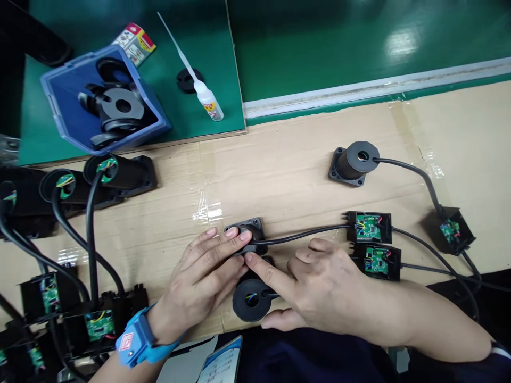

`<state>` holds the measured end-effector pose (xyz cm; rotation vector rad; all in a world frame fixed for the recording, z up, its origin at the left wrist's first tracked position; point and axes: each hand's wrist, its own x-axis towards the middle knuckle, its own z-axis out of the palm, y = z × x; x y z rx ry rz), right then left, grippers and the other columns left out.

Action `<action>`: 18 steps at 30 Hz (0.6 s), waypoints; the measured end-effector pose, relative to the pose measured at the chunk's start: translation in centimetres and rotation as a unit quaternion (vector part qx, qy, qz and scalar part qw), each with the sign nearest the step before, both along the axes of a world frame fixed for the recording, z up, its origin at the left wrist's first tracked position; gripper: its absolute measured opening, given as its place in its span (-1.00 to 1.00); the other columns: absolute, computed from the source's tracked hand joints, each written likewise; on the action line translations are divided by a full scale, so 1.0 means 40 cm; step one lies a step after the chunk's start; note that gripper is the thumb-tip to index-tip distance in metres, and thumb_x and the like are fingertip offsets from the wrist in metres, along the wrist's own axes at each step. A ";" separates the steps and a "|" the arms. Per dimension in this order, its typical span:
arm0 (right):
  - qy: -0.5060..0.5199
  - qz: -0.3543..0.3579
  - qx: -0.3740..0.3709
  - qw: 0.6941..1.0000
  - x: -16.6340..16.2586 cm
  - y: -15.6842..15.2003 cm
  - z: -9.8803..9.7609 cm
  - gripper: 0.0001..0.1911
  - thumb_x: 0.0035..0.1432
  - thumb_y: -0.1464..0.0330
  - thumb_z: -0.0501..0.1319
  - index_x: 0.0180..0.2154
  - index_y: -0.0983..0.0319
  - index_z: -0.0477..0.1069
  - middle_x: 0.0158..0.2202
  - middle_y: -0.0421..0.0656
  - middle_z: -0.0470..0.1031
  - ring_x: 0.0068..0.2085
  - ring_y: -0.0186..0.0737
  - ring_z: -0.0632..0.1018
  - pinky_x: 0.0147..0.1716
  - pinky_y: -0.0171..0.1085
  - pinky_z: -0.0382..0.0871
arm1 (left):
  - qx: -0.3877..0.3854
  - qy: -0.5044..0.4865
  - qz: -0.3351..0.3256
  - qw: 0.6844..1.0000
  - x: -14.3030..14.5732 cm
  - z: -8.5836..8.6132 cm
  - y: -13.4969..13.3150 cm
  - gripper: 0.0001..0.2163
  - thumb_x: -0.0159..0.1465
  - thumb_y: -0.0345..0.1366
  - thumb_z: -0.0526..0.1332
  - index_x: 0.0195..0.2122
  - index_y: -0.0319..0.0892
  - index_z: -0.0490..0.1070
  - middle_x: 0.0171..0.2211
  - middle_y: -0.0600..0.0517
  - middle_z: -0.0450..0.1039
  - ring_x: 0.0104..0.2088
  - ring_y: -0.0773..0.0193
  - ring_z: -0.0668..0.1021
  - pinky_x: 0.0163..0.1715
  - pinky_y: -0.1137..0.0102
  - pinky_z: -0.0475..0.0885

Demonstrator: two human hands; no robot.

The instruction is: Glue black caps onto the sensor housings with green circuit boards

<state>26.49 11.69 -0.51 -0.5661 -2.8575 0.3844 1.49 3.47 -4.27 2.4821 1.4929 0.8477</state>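
My left hand (pixel 207 271), with a blue wrist strap (pixel 138 340), wraps its fingers over a black cylindrical housing (pixel 255 236) lying on the cardboard. My right hand (pixel 319 287) points its index finger at the same housing and touches it just below my left fingertips. A black ring-shaped part (pixel 250 300) with wires showing in its hole sits right beneath both hands. A black cable (pixel 303 234) runs from the housing to an open box with a green circuit board (pixel 369 227).
A second board box (pixel 377 261) lies by my right wrist. Another upright housing (pixel 353 162) and its box (pixel 453 231) sit at right. Several wired housings (pixel 115 173) and boxes lie at left. A blue bin (pixel 104 101) and glue bottle (pixel 207 101) rest on the green mat.
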 end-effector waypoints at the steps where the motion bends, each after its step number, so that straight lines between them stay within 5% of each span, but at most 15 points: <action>1: 0.004 0.005 -0.013 1.000 0.001 0.004 -0.001 -0.06 0.23 -0.25 0.28 0.32 0.33 0.39 -0.28 -0.02 0.70 -0.32 -0.08 0.69 -0.26 -0.13 0.52 | 0.011 -0.002 0.006 1.000 -0.001 -0.008 -0.002 -0.78 0.37 -0.50 0.33 0.00 -0.13 0.49 0.12 -0.12 0.64 0.25 0.11 0.59 0.35 0.09 0.47; 4: 0.068 0.031 -0.074 0.994 0.008 0.023 0.005 -0.18 0.34 -0.22 0.20 0.26 0.32 0.44 -0.26 -0.08 0.70 -0.26 -0.12 0.70 -0.25 -0.16 0.56 | 0.042 -0.005 0.021 0.999 0.002 -0.027 -0.002 -0.71 0.38 -0.48 0.34 0.09 -0.11 0.49 0.10 -0.08 0.66 0.24 0.12 0.61 0.33 0.11 0.49; 8: 0.192 -0.016 -0.098 0.976 0.016 0.061 0.023 -0.61 0.45 0.11 0.28 0.09 0.27 0.54 -0.18 -0.15 0.70 -0.15 -0.24 0.69 -0.03 -0.25 0.57 | 0.059 0.016 0.027 0.998 0.012 -0.033 0.003 -0.56 0.40 -0.45 0.34 0.27 -0.06 0.43 0.10 -0.04 0.65 0.22 0.14 0.61 0.34 0.15 0.48; 13: 0.078 -0.094 -0.150 0.981 0.005 0.081 0.008 -0.62 0.51 0.17 0.21 0.12 0.30 0.51 -0.04 -0.02 0.70 -0.07 -0.11 0.70 -0.07 -0.16 0.60 | 0.062 0.018 0.037 0.997 0.023 -0.033 0.001 -0.46 0.34 -0.48 0.40 0.32 -0.06 0.40 0.11 -0.06 0.64 0.22 0.12 0.61 0.39 0.09 0.43; 15: 0.113 -0.076 -0.173 0.976 -0.007 0.078 -0.006 -0.71 0.53 0.25 0.18 0.10 0.27 0.53 -0.08 -0.08 0.70 -0.14 -0.22 0.69 -0.10 -0.26 0.59 | 0.064 0.014 0.038 0.997 0.026 -0.033 0.001 -0.47 0.34 -0.50 0.39 0.31 -0.08 0.41 0.13 -0.09 0.63 0.22 0.11 0.61 0.37 0.08 0.45; 18: 0.176 -0.068 -0.107 0.976 -0.027 0.070 -0.015 -0.77 0.53 0.37 0.16 -0.04 0.25 0.60 -0.16 -0.13 0.70 -0.19 -0.28 0.66 -0.12 -0.30 0.55 | 0.066 -0.003 0.032 0.997 0.031 -0.031 0.005 -0.52 0.36 -0.51 0.36 0.28 -0.08 0.43 0.14 -0.07 0.62 0.23 0.13 0.60 0.24 0.17 0.57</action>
